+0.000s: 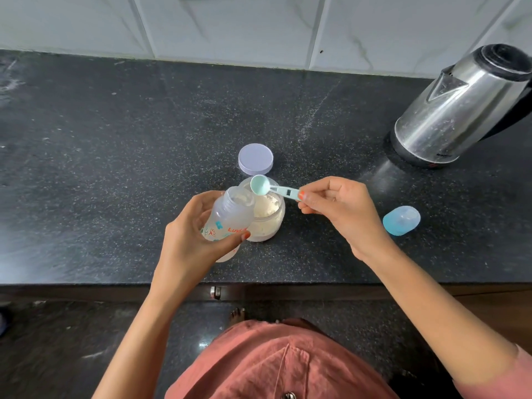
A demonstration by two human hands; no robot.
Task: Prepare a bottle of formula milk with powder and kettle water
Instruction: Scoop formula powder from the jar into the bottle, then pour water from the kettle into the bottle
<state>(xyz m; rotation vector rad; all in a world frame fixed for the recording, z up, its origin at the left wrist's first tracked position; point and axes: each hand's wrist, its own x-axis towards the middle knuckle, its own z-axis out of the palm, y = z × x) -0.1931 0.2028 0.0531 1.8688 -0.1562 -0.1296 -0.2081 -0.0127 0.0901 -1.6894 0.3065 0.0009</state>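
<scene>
My left hand (pixel 190 234) grips a clear baby bottle (pixel 230 217) with printed markings, tilted with its open mouth toward the right. My right hand (pixel 336 205) pinches the handle of a pale green measuring scoop (pixel 260 184). The scoop's bowl faces me, looks empty, and hovers just above the bottle's mouth. Behind the bottle stands an open jar of cream-coloured formula powder (pixel 267 214) on the black counter (pixel 115 168). A steel electric kettle (pixel 463 108) with a black lid stands on its base at the far right.
The jar's lilac lid (pixel 255 159) lies flat just behind the jar. A blue bottle cap (pixel 401 220) lies on the counter to the right of my right hand. A white tiled wall (pixel 259 27) backs the counter. The counter's front edge runs just below my wrists.
</scene>
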